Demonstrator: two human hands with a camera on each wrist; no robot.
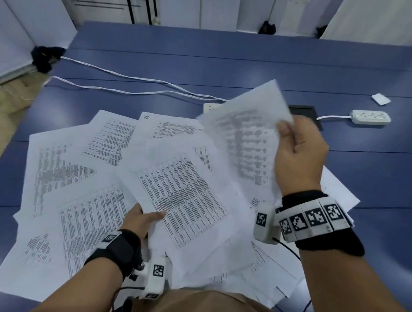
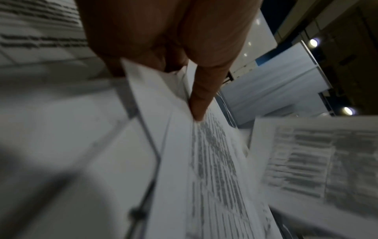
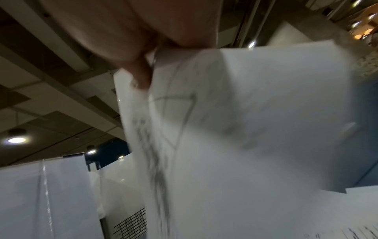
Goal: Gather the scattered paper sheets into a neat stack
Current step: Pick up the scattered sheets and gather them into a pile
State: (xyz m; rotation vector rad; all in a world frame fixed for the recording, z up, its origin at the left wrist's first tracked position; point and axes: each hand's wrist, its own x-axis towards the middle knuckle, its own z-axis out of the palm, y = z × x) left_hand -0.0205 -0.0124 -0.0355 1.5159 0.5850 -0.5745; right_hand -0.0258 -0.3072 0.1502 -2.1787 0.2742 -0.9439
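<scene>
Several printed white paper sheets (image 1: 73, 168) lie fanned and overlapping on the blue table (image 1: 234, 58). My left hand (image 1: 143, 219) pinches the near edge of a small bunch of sheets (image 1: 184, 191), thumb on top; in the left wrist view the left hand (image 2: 184, 77) holds those sheets (image 2: 204, 161) with its thumb pressed on the print. My right hand (image 1: 298, 154) is raised above the pile and grips a blurred, lifted sheet (image 1: 247, 134) by its right edge. The right wrist view shows the right hand (image 3: 143, 67) pinching that sheet (image 3: 255, 129).
Two white power strips (image 1: 371, 118) (image 1: 211, 106) with white cables (image 1: 132, 77) lie behind the pile, beside a black panel (image 1: 305, 110). A small white packet (image 1: 380, 99) sits far right. White partitions (image 1: 12, 11) stand behind the table.
</scene>
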